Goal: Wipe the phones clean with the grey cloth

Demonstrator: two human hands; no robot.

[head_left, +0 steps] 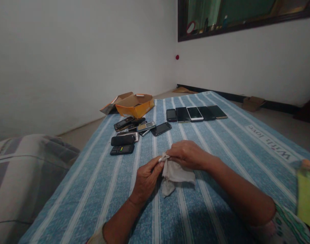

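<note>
Left hand [146, 179] and right hand [187, 155] both closed on one white cloth [175, 174], fingertips [155, 166] pinching it near its top edge, with part of the cloth hidden behind the fingers and a small pale tip at the pinch hard to make out. Cloth held low over a blue striped bedsheet [221, 145], its lower folds at or just above the sheet, contact impossible to tell. Beyond the hands, five smartphones [195, 114] in a row, side by side. To their left, a heap of phones [146, 126], at least seven showing, an exact count blocked by the overlap. Nearest the hands in that heap, one black keypad phone [122, 149], just below a black oblong item [122, 140] of unclear kind. Past the heap, one open orange cardboard box [134, 105]. At the right edge, a yellow-green item [307, 200], cut off by the frame and impossible to identify. At the left edge, one grey cushion [23, 176], also cut off.
</note>
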